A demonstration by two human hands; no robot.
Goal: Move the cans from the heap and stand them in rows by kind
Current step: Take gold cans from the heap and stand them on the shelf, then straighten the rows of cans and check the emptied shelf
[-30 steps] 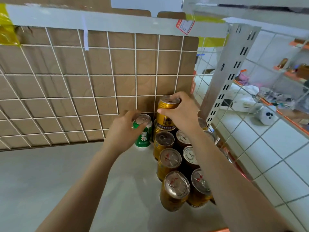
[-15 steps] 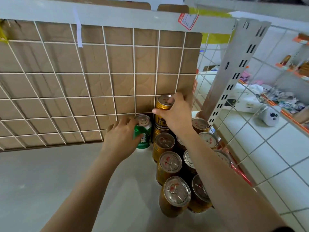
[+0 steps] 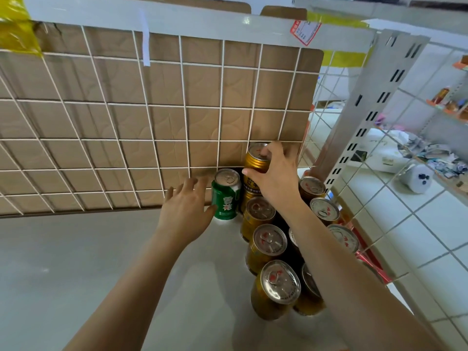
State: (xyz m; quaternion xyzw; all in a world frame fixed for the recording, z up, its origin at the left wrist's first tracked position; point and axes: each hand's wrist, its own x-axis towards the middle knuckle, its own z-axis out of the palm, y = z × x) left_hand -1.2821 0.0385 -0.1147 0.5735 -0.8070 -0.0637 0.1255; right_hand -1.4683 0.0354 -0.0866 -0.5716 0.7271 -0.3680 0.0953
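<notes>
1. Overhead, a white wire grid panel (image 3: 152, 122) backed by brown cardboard (image 3: 202, 84) is closing off the far side of the pale grey shelf board (image 3: 76, 262), and a white slotted metal upright (image 3: 374, 105) is leaning along the right, with white floor tiles (image 3: 430, 236) showing beyond it.
2. Standing in the back right corner of the shelf are rows of gold drink cans with silver pull-tab lids (image 3: 268, 247), packed touching one another and running toward the camera; the right forearm is crossing over part of them and hiding some.
3. One gold can (image 3: 255, 160) is sitting raised above the others at the back, against the grid; the right hand (image 3: 276, 183) is wrapping it, thumb in front and fingers over the lid rim.
4. A green can with white characters (image 3: 225, 196) is standing upright just left of the gold rows, near the grid; the left hand (image 3: 184, 214) is spread, fingers splayed, thumb touching the can's lower side, gripping nothing.
5. White characters on the green can and dark ones on the raised gold can are too blurred to read; a red-and-white label (image 3: 305, 31) on the top rail is also unreadable.
6. Compared with half a second ago, the left hand is letting go of the green can it was curled around, while the right is staying on the raised gold can.
</notes>
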